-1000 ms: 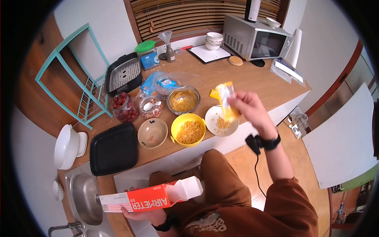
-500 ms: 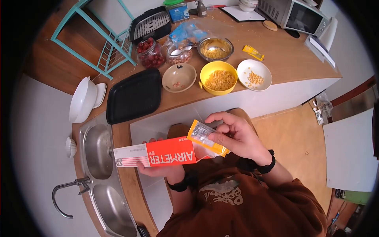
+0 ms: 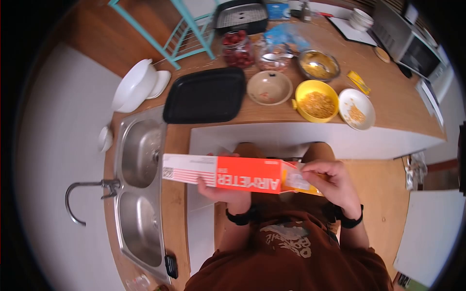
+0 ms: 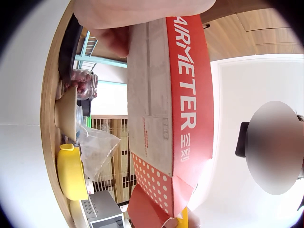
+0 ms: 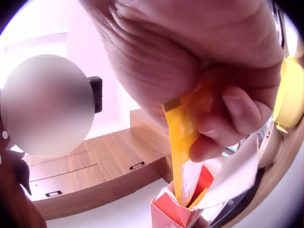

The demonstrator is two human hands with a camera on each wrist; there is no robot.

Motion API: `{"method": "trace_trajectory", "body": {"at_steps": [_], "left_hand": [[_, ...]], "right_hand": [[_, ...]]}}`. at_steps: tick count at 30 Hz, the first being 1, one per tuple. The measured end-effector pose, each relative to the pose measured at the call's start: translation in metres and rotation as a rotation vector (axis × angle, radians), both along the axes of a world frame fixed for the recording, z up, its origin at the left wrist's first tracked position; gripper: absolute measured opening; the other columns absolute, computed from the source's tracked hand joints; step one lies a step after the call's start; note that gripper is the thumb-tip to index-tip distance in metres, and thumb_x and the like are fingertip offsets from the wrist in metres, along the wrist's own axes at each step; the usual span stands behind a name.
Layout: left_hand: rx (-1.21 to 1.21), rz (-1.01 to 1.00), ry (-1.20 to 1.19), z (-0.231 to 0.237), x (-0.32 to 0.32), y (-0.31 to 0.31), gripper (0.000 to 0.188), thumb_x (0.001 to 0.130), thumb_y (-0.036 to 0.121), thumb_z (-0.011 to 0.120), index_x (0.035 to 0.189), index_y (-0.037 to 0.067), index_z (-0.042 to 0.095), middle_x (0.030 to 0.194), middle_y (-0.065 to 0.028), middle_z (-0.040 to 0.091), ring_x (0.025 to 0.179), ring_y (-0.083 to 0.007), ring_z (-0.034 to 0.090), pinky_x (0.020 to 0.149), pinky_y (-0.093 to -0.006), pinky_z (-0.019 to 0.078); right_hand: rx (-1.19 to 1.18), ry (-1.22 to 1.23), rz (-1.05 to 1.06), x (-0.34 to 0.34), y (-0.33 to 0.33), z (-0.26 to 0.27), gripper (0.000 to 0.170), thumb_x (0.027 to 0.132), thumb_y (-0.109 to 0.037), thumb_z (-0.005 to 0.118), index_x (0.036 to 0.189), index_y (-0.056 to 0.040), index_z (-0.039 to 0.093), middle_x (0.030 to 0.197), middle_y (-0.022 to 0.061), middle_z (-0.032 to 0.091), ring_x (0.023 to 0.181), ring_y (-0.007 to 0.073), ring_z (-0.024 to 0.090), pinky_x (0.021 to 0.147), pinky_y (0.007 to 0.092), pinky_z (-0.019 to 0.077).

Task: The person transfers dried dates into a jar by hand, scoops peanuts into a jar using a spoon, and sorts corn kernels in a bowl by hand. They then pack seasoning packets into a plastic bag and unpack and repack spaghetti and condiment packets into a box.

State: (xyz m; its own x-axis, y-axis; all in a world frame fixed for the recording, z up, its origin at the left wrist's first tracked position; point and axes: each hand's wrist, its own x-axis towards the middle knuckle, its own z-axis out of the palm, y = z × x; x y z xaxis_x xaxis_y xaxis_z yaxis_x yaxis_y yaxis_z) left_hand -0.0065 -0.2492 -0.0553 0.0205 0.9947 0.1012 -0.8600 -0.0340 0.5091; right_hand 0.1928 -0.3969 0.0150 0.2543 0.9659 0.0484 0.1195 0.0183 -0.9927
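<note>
A red and white box (image 3: 248, 173) lies level above the person's lap, gripped around its closed end by the left hand (image 3: 225, 193). The right hand (image 3: 337, 186) pinches a yellow packet (image 3: 303, 182) at the box's open end. From the right wrist view, the packet (image 5: 179, 147) is partly inside the opening of the box (image 5: 173, 211), beside a raised white flap (image 5: 237, 175). Only a bit of the packet's yellow edge (image 4: 182, 219) shows below the box (image 4: 192, 104) in the left wrist view.
Along the counter (image 3: 291, 127) stand a black tray (image 3: 206, 96), a beige bowl (image 3: 269, 88), a yellow bowl (image 3: 318, 103) and a white plate (image 3: 357, 109) with kernels. Another yellow packet (image 3: 358, 82) lies behind the plate. A double sink (image 3: 141, 155) is at left.
The right hand has come down from above the white plate to the box, and its packet has entered the open end. The head view has shifted, showing more of the sink.
</note>
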Motion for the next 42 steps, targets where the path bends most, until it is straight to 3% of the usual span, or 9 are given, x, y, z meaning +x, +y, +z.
{"method": "trace_trajectory", "body": {"at_steps": [8,11,17,19,21,27,29,37,42], "left_hand": [[-0.038,0.082,0.074,0.01,0.016,-0.008,0.065,0.092,0.058,0.041,0.116,0.0,0.054,0.092,-0.0202,0.064,0.083,-0.0314,0.066,0.078,-0.0443,0.0561],[-0.127,0.108,-0.025,0.009,0.012,-0.005,0.064,0.092,0.058,0.04,0.117,0.0,0.054,0.091,-0.0191,0.063,0.086,-0.0307,0.065,0.079,-0.0443,0.0559],[-0.173,0.067,-0.05,0.006,0.004,0.002,0.064,0.092,0.057,0.038,0.118,0.0,0.053,0.094,-0.0188,0.063,0.088,-0.0304,0.064,0.078,-0.0447,0.0545],[-0.204,0.103,-0.01,0.005,0.002,0.006,0.064,0.092,0.057,0.036,0.118,0.0,0.052,0.094,-0.0192,0.063,0.086,-0.0304,0.064,0.076,-0.0447,0.054],[-0.207,0.087,-0.026,0.007,0.001,0.005,0.065,0.092,0.056,0.035,0.118,0.0,0.052,0.093,-0.0191,0.063,0.085,-0.0304,0.064,0.076,-0.0446,0.054],[-0.109,0.013,0.014,-0.007,-0.006,0.006,0.065,0.09,0.059,0.043,0.125,0.005,0.054,0.103,-0.016,0.065,0.091,-0.0302,0.067,0.08,-0.0487,0.0557],[-0.123,0.025,0.016,-0.007,-0.003,0.004,0.066,0.09,0.06,0.043,0.125,0.005,0.055,0.101,-0.0171,0.065,0.091,-0.0302,0.067,0.08,-0.0485,0.0557],[-0.113,-0.018,-0.015,0.0,0.007,-0.004,0.069,0.092,0.06,0.038,0.123,0.0,0.052,0.091,-0.0201,0.066,0.08,-0.0339,0.068,0.075,-0.0452,0.0552],[-0.135,-0.018,0.003,0.005,0.005,-0.002,0.069,0.092,0.059,0.038,0.122,0.0,0.053,0.092,-0.0202,0.066,0.08,-0.0339,0.068,0.074,-0.0441,0.0555]], "right_hand": [[0.03,0.37,-0.071,-0.028,0.01,-0.021,0.015,0.098,-0.003,0.065,0.109,0.0069,0.067,0.101,0.0099,0.074,0.093,0.0088,0.065,0.084,0.0243,0.0523],[0.068,0.282,-0.119,-0.04,0.009,-0.019,0.02,0.099,-0.003,0.062,0.117,0.0059,0.062,0.101,0.0089,0.074,0.093,0.0084,0.065,0.087,0.0246,0.0515],[-0.036,0.427,0.162,-0.025,-0.006,-0.002,0.037,0.1,0.007,0.05,0.136,0.0037,0.054,0.144,0.013,0.054,0.127,0.0146,0.053,0.104,0.0284,0.042],[0.013,0.185,0.328,-0.017,-0.007,0.001,0.047,0.099,0.007,0.05,0.146,0.0022,0.047,0.152,0.0122,0.046,0.13,0.015,0.051,0.106,0.0291,0.0401],[0.007,0.132,0.317,-0.02,-0.006,0.002,0.053,0.099,0.007,0.05,0.151,-0.0001,0.042,0.146,0.0115,0.052,0.122,0.0144,0.055,0.103,0.0288,0.0413],[-0.112,0.168,0.273,-0.028,0.002,-0.008,0.03,0.1,0.004,0.054,0.129,0.0042,0.062,0.105,0.0059,0.07,0.087,0.0055,0.057,0.081,0.0218,0.0468],[-0.218,0.192,0.026,-0.039,0.004,-0.007,0.019,0.1,-0.001,0.059,0.117,0.0062,0.065,0.09,0.0022,0.07,0.076,0.0032,0.055,0.069,0.0205,0.0477],[-0.077,-0.108,0.007,-0.044,0.009,-0.015,0.016,0.098,0.006,0.057,0.109,0.0058,0.069,0.094,0.0055,0.072,0.082,0.008,0.065,0.08,0.0235,0.055],[-0.085,0.079,0.203,-0.037,0.008,-0.009,0.026,0.098,0.008,0.051,0.119,0.0033,0.067,0.099,0.0105,0.071,0.09,0.0135,0.067,0.083,0.0265,0.0538]]}}
